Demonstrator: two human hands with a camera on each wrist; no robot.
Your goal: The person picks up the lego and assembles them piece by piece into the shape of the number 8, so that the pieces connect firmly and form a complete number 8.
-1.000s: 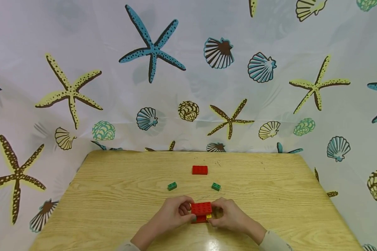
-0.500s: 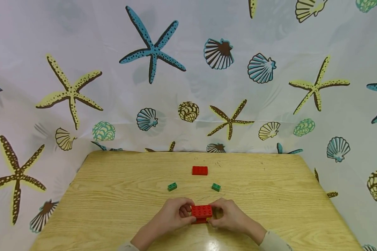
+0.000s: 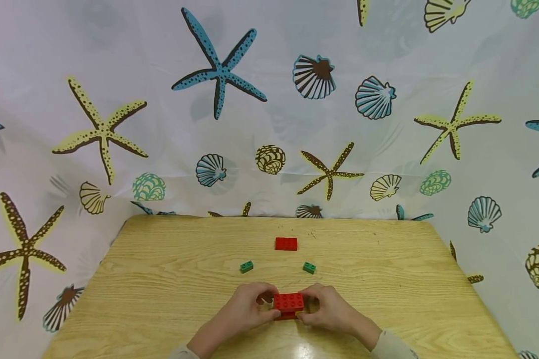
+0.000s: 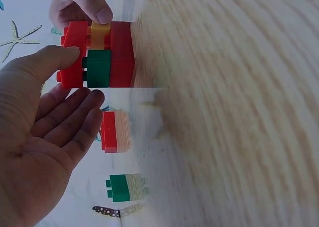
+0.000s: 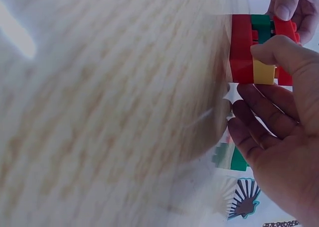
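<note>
No text, label, brand, number or sign could be read in any of the views. The curtain (image 3: pixel 269 99) across the upper part of the frame carried only starfish and shell pictures, and the bricks (image 3: pixel 289 302) at lower centre showed plain studs with no lettering legible.

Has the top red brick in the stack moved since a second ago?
Yes. The top red brick has come down and closed onto the stack: yellow shows less beneath it, while the loose red brick behind stays put.
</note>
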